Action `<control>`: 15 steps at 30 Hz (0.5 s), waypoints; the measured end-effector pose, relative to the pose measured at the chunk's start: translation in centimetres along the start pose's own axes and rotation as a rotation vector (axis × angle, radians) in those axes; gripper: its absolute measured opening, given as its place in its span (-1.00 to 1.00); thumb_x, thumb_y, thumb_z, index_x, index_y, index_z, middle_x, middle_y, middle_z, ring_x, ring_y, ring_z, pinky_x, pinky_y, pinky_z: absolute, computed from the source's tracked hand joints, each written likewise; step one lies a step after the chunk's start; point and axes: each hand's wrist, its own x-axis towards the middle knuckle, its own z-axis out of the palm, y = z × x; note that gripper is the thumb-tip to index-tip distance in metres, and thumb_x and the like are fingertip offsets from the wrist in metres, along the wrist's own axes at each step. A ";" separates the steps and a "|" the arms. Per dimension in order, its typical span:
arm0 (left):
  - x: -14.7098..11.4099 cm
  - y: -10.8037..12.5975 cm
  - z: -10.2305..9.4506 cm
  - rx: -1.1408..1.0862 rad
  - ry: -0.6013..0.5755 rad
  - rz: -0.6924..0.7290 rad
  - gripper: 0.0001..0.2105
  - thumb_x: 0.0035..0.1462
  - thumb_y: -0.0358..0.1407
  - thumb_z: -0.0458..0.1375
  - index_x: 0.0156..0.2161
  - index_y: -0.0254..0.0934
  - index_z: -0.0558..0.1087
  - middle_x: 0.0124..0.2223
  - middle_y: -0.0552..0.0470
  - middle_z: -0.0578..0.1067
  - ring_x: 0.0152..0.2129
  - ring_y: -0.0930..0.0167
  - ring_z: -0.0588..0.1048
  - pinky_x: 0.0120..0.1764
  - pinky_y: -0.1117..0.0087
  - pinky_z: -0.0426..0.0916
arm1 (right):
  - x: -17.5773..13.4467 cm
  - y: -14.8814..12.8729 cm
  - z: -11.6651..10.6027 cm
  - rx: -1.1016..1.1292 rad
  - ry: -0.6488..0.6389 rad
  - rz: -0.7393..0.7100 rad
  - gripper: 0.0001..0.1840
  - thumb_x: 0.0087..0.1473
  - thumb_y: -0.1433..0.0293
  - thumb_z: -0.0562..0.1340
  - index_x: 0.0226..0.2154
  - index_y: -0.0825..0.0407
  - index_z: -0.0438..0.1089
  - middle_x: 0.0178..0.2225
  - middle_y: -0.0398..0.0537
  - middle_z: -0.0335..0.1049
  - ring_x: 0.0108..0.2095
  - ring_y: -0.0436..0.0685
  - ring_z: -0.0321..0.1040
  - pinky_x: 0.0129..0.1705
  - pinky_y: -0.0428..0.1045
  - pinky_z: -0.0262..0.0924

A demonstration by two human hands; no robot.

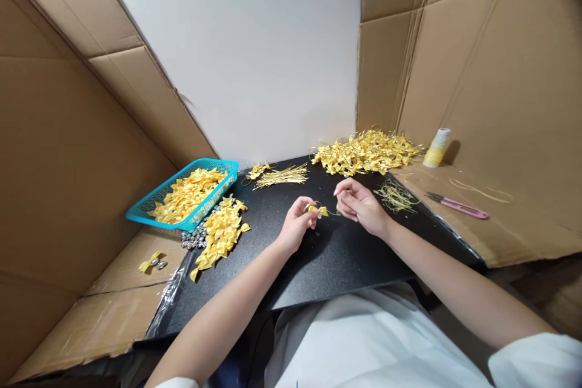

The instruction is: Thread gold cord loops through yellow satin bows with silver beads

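Note:
Near the middle of the black table (254, 254), my left hand (297, 223) pinches a yellow ribbon bow (323, 211) with a small silvery bell beside it. A thin gold cord runs from the bow toward my right hand (361, 206), whose thumb and fingers are closed on the cord's end. Both hands are just above the tabletop, a short gap apart. Cut gold cords (284, 176) lie in a bundle beyond my left hand. To the right of my right hand is a tangle of cord scraps (394, 195).
A turquoise basket (136, 216) of yellow bows stands at left. Beside it lie loose bows (222, 230) and silver bells (194, 237). Finished-looking corded bows (368, 151) are heaped at the back right. A thread spool (436, 148) and pink-handled snips (464, 207) rest on cardboard at right.

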 end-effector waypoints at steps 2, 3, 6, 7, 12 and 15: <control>0.0 0.1 0.0 -0.003 -0.016 -0.025 -0.78 -0.19 -0.38 0.26 -0.41 -0.26 0.30 -0.55 0.22 0.32 -0.66 0.61 0.26 -0.56 0.56 0.16 | -0.1 0.0 0.2 0.032 -0.009 0.013 -0.76 0.11 0.17 0.23 -0.36 -0.01 0.29 -0.68 -0.37 -0.09 -0.69 -0.12 -0.22 -0.62 -0.12 -0.28; 0.0 0.1 -0.1 -0.001 -0.020 -0.039 -0.79 -0.18 -0.38 0.25 -0.42 -0.26 0.29 -0.57 0.23 0.30 -0.67 0.61 0.25 -0.57 0.57 0.15 | -0.2 0.0 0.2 0.048 -0.015 0.020 -0.78 0.11 0.19 0.22 -0.36 0.00 0.29 -0.67 -0.36 -0.10 -0.68 -0.12 -0.21 -0.60 -0.11 -0.29; 0.0 0.1 -0.2 0.005 -0.027 -0.078 -0.78 -0.17 -0.38 0.24 -0.42 -0.25 0.26 -0.62 0.25 0.27 -0.70 0.60 0.24 -0.62 0.58 0.11 | -0.2 -0.3 0.0 0.081 -0.032 0.035 -0.86 0.10 0.29 0.19 -0.38 0.03 0.32 -0.66 -0.33 -0.08 -0.65 -0.10 -0.16 -0.56 -0.08 -0.30; 0.0 0.1 -0.2 0.007 -0.031 -0.089 -0.78 -0.16 -0.37 0.24 -0.43 -0.25 0.25 -0.63 0.25 0.27 -0.71 0.60 0.24 -0.63 0.58 0.11 | -0.2 -0.4 -0.1 0.083 -0.029 0.039 -0.89 0.07 0.32 0.18 -0.39 0.04 0.33 -0.67 -0.32 -0.06 -0.65 -0.09 -0.14 -0.56 -0.08 -0.29; -0.1 0.2 -0.1 0.001 -0.033 -0.099 -0.78 -0.16 -0.33 0.27 -0.41 -0.27 0.30 -0.56 0.19 0.37 -0.67 0.59 0.31 -0.58 0.56 0.21 | 0.1 -0.2 -0.4 -0.021 0.009 0.066 -0.89 -0.02 0.40 0.18 -0.35 0.05 0.36 -0.62 -0.27 0.14 -0.62 -0.06 0.05 -0.54 -0.07 -0.02; -0.2 0.3 -0.2 -0.001 -0.022 -0.084 -0.76 -0.17 -0.31 0.30 -0.38 -0.29 0.34 -0.50 0.16 0.42 -0.64 0.60 0.35 -0.54 0.56 0.26 | 0.0 0.6 0.0 -0.185 -0.021 0.108 -0.86 0.02 0.38 0.20 -0.29 0.04 0.36 -0.54 -0.21 0.32 -0.52 -0.02 0.26 -0.42 -0.04 0.20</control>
